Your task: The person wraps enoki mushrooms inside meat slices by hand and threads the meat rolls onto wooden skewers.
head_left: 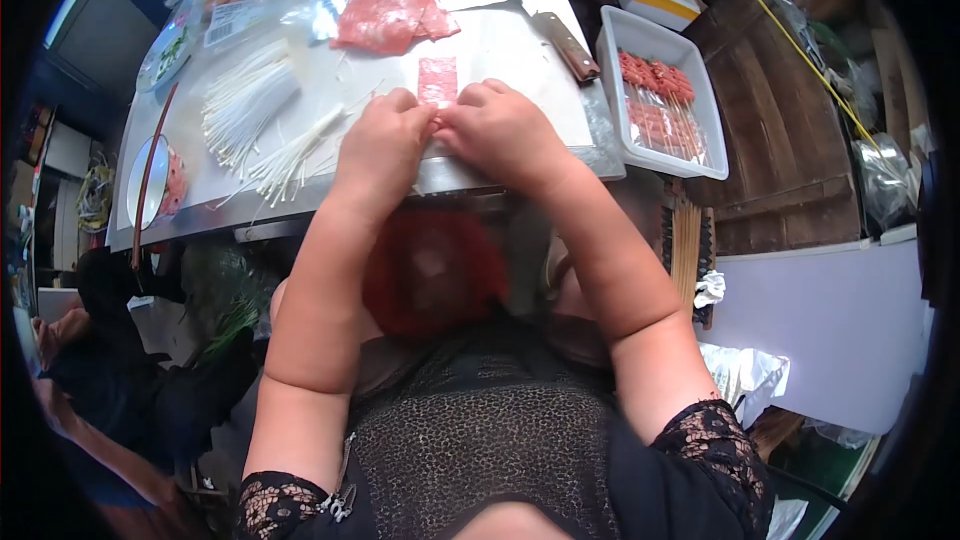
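My left hand (pixel 390 137) and my right hand (pixel 497 130) meet at the near edge of the white board. Their fingers pinch the near end of a thin strip of raw meat (pixel 437 78) that lies flat, stretching away from me. Whether anything is rolled inside the pinched end is hidden by my fingers. Beyond the strip is a stack of thin meat slices (pixel 390 20). Left of my left hand lie a loose bunch of enoki mushrooms (pixel 295 155) and a larger bundle of enoki (pixel 245 100).
A cleaver with a wooden handle (pixel 568 45) lies to the right. Beside it a white tub (pixel 712 125) holds several skewered meat rolls. At left are a bowl of meat (pixel 150 190) and a plate with greens (pixel 165 58). Another person's arm (pixel 110 445) shows lower left.
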Available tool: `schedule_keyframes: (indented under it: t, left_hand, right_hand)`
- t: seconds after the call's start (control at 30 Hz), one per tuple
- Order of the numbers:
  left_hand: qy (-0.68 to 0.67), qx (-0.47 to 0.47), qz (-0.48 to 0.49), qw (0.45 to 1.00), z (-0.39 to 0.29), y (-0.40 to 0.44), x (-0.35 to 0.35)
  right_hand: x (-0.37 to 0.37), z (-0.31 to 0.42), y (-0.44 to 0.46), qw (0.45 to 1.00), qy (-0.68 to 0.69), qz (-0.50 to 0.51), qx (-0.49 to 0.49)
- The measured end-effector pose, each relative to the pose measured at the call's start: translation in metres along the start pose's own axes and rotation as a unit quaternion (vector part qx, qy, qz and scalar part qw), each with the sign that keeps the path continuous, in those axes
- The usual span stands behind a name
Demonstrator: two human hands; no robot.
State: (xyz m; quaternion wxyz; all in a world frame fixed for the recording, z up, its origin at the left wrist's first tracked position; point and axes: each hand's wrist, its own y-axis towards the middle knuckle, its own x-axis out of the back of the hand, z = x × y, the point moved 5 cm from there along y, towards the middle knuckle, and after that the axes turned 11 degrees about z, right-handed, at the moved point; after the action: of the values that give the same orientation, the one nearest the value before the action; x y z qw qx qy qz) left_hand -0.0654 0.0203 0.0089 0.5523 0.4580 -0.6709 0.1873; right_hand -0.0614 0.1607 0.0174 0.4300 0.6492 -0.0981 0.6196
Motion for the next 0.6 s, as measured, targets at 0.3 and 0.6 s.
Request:
schedule_keyframes:
  t: [0.3,0.6]
  left_hand:
    - [-0.131,0.029,0.105,0.985,-0.015,-0.014,0.015]
    - [-0.262,0.169,0.179,0.933,0.006,-0.002,0.010]
  right_hand:
    - [0.012,-0.004,-0.015,0.980,0.166,0.103,-0.048]
    - [0.003,0.000,-0.016,0.985,0.158,0.068,-0.030]
